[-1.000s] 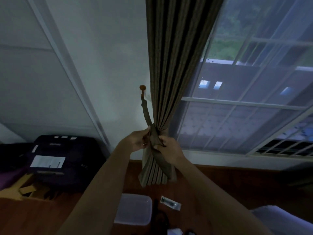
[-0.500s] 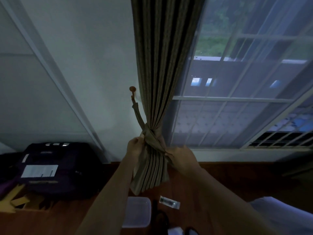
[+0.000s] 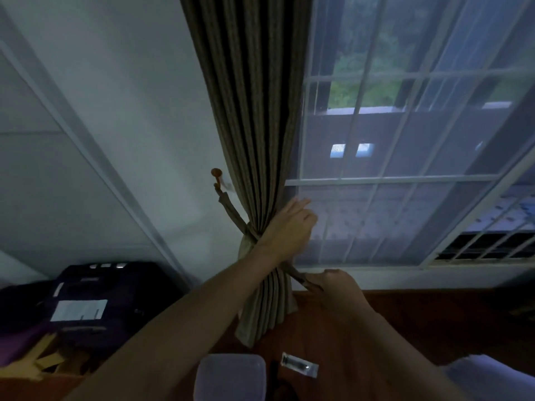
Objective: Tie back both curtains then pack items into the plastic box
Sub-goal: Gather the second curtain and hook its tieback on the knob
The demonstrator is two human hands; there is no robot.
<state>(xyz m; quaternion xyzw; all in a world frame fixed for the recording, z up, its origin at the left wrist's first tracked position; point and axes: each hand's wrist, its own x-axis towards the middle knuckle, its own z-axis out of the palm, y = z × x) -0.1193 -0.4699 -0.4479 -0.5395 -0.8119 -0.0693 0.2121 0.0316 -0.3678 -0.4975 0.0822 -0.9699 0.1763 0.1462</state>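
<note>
L hand (image 3: 289,227) fingers spread, reaching past curtain (image 3: 252,117) R edge at tieback (image 3: 231,211). R hand (image 3: 335,285) pinches tieback end. Plastic box (image 3: 230,377) on floor below.

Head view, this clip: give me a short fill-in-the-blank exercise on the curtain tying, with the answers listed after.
1. The tie-back runs up from the curtain to a round-headed ____ on the wall.
2. The loose end of the tie-back is pinched by the ____ hand.
3. The left hand rests against the curtain with its fingers ____.
4. The plastic box sits on the floor directly ____ the curtain's hem.

Missing words: hook; right; open; below
</note>
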